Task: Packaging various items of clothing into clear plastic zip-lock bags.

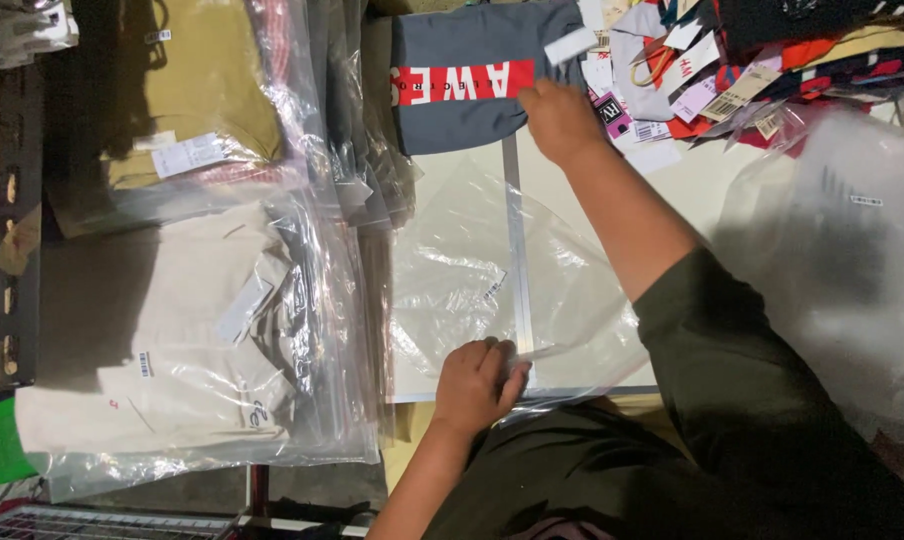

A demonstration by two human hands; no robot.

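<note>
The step in hand looks like bagging a folded garment. The left hand (pixel 477 385), at about six o'clock, pinches the near edge of a clear plastic bag (pixel 472 270) that lies flat on the pale table (pixel 692 185). The right hand (pixel 560 120), at about one o'clock, rests with fingers curled on the corner of a folded grey garment with a red band (pixel 462 85), which lies at twelve o'clock, just beyond the far end of the bag. Judging by this, the next move calls for opening the bag's mouth and drawing the garment toward it without creasing the fold.

At nine o'clock lies a bagged cream garment (pixel 172 340) with a white sticker; at ten o'clock, a bagged tan garment (pixel 197 100) with a white rectangular label. At two o'clock sits a heap of paper swing tags (pixel 672 90), white, pink and beige, on bright clothes. A loose pile of clear bags (pixel 832 250) fills three o'clock.
</note>
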